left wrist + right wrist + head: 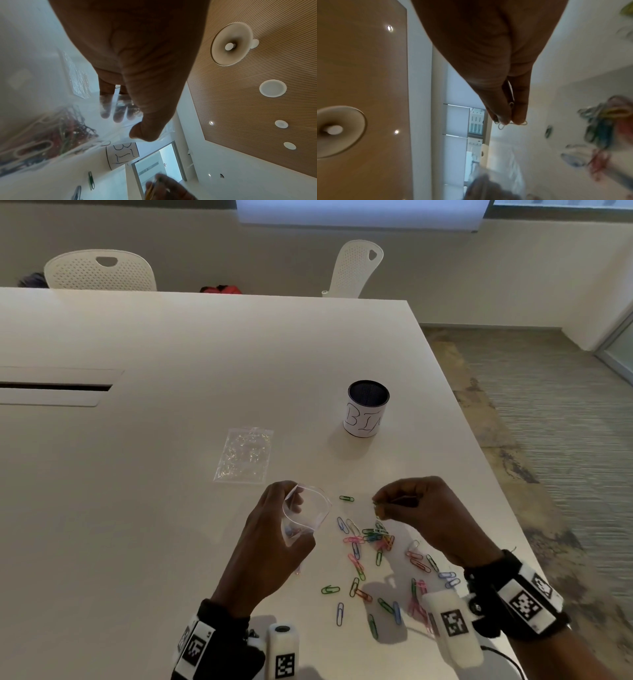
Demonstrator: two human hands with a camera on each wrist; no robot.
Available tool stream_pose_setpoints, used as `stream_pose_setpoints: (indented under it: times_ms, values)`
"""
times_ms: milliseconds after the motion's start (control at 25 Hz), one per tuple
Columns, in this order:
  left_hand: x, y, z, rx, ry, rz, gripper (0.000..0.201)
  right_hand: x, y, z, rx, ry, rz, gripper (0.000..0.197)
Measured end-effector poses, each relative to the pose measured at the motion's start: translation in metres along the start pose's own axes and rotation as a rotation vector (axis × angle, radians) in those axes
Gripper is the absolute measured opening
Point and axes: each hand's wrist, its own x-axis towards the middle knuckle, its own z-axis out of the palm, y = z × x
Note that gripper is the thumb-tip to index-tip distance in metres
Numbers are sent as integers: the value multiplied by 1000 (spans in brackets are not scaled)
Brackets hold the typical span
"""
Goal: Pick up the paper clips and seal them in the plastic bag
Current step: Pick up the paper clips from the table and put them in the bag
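My left hand holds a clear plastic bag upright with its mouth spread wide; the left wrist view shows my fingers behind the film and several coloured clips lying inside the bag. To its right, my right hand pinches a few paper clips between thumb and fingertips, just above the table. Several loose coloured paper clips lie scattered on the white table between and in front of my hands. One green clip lies alone between the bag and my right hand.
A second clear bag lies flat beyond my left hand. A dark mesh cup labelled BIN stands further back on the right. The table's right edge runs close to my right hand. Two white chairs stand behind the table.
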Motion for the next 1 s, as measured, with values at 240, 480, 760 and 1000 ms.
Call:
stream_pose_setpoints:
  times_ms: [240, 480, 760, 1000]
  values:
    - [0, 1, 2, 23, -4, 23, 53, -7, -56, 32, 178, -54, -162, 18]
    - [0, 2, 2, 47, -16, 5, 52, -2, -63, 63, -228, -74, -410, 23]
    - [0, -2, 3, 37, -18, 22, 53, -8, -68, 46, -271, 1, -464, 16]
    - [-1, -4, 0, 19, 5, 15, 56, -37, -37, 32, -427, -509, -392, 20]
